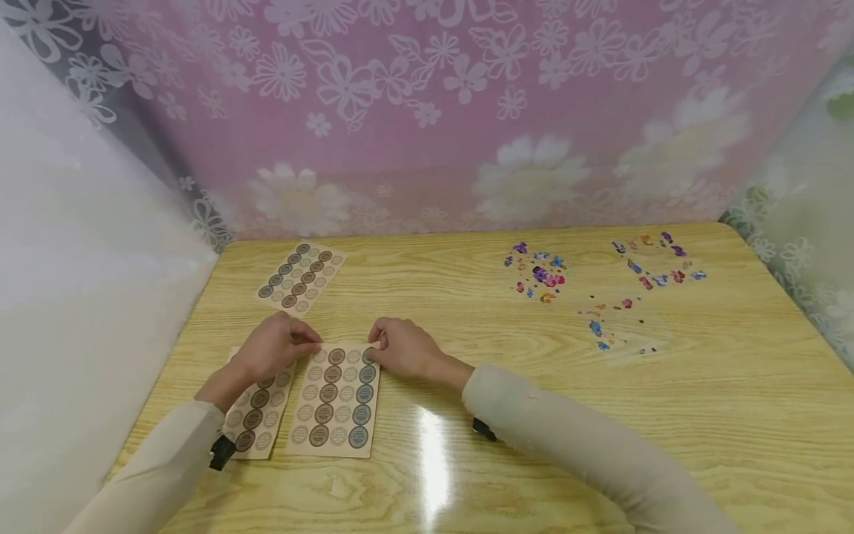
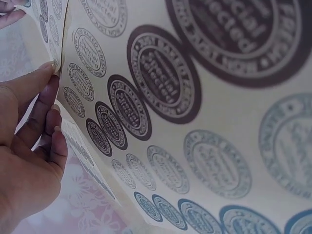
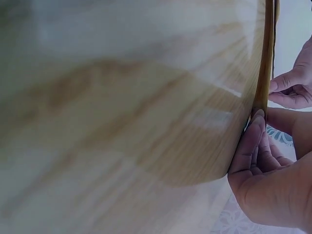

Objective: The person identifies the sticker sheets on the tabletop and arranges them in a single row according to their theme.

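In the head view, the left hand [image 1: 272,347] and right hand [image 1: 408,350] pinch the top corners of a tan rectangular paper sheet of round brown, blue-grey and pale labels [image 1: 333,404] at the left of the yellow wood-grain table [image 1: 507,475]. A similar tan sheet [image 1: 256,419] lies partly under the left arm.

The left wrist view shows the left thumb and fingers meeting at a paper edge.

The right wrist view shows the right thumb and fingertips together at a thin edge, the left hand beyond.
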The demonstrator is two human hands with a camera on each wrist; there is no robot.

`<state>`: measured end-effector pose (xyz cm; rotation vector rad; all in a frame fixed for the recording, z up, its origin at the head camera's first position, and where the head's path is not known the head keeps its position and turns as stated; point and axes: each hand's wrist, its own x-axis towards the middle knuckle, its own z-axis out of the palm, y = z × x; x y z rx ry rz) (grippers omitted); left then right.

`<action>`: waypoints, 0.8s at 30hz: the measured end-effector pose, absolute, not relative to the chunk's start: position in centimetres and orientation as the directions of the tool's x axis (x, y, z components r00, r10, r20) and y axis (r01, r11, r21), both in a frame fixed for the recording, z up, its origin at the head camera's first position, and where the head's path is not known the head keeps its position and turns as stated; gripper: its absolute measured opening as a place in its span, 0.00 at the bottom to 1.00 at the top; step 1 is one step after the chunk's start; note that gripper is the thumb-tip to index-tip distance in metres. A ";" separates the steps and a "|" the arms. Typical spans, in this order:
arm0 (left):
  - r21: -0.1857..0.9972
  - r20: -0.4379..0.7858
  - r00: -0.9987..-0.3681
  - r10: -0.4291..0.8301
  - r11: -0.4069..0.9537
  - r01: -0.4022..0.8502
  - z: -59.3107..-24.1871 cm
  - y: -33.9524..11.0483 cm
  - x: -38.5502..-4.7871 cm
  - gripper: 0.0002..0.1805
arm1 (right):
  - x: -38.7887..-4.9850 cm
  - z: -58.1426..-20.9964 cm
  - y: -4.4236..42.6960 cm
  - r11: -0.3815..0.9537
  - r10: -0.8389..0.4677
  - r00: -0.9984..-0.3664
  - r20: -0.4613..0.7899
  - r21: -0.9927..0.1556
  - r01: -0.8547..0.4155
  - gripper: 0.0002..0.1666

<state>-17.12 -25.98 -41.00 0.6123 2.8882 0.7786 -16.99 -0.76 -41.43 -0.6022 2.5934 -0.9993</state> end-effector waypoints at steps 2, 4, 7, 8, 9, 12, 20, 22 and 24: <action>0.489 0.017 -0.916 0.400 0.796 0.357 -40.9 -26.0 -17.1 0.03 | -17.0 -41.3 -0.8 0.678 -0.484 -0.866 -0.124 -0.679 -0.281 0.11; 0.480 0.013 -0.918 0.396 0.803 0.353 -40.9 -26.1 -17.1 0.03 | -17.0 -41.2 -0.9 0.689 -0.483 -0.866 -0.128 -0.666 -0.286 0.11; 0.473 0.012 -0.919 0.394 0.807 0.352 -40.8 -26.3 -17.0 0.02 | -17.0 -41.2 -1.0 0.712 -0.475 -0.869 -0.141 -0.643 -0.284 0.11; 0.474 0.013 -0.919 0.394 0.807 0.353 -40.8 -26.4 -17.0 0.02 | -17.0 -41.3 -1.1 0.717 -0.473 -0.869 -0.144 -0.636 -0.285 0.12; 0.477 0.015 -0.918 0.395 0.804 0.354 -40.9 -26.4 -17.0 0.02 | -17.0 -41.3 -1.1 0.724 -0.470 -0.870 -0.145 -0.628 -0.286 0.12; 0.490 0.023 -0.916 0.401 0.794 0.360 -40.9 -26.5 -17.0 0.02 | -17.1 -41.4 -1.2 0.734 -0.468 -0.872 -0.145 -0.613 -0.292 0.12; 0.512 0.038 -0.907 0.420 0.771 0.378 -40.9 -26.7 -17.1 0.02 | -17.2 -41.5 -1.3 0.750 -0.467 -0.872 -0.144 -0.586 -0.305 0.13; 0.508 0.035 -0.909 0.415 0.776 0.374 -40.9 -26.7 -17.1 0.02 | -17.2 -41.5 -1.4 0.753 -0.467 -0.873 -0.141 -0.581 -0.309 0.13; 0.507 0.032 -0.912 0.409 0.780 0.367 -40.9 -26.7 -17.1 0.02 | -17.2 -41.6 -1.4 0.754 -0.468 -0.873 -0.138 -0.577 -0.314 0.12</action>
